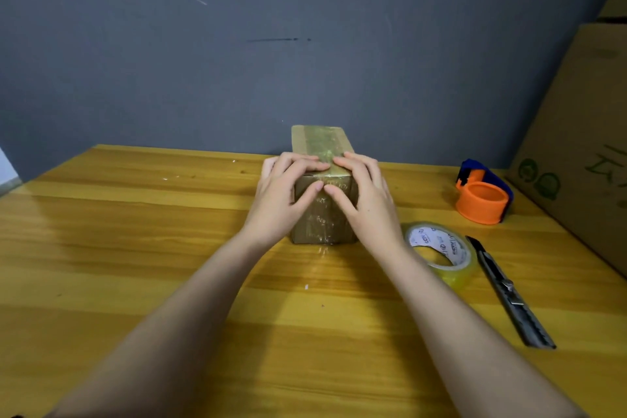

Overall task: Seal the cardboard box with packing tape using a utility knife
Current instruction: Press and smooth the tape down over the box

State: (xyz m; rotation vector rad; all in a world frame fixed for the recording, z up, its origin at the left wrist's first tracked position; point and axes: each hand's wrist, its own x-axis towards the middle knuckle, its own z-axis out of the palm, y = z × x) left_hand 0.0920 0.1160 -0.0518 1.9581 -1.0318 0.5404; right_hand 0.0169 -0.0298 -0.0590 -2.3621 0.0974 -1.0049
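Observation:
A small cardboard box (320, 141) stands in the middle of the wooden table, with a shiny strip of clear tape along its top and down its near face. My left hand (283, 195) and my right hand (364, 198) lie over the near top edge. Their fingers rest on the top and both thumbs press on the taped near face, tips almost touching. A roll of clear packing tape (441, 253) lies to the right of the box. Right of the roll lies a grey utility knife (509, 292), apart from both hands.
An orange and blue tape dispenser (483, 192) sits at the back right of the table (135, 248). A large cardboard carton (583, 132) leans at the far right. A grey wall stands close behind the box.

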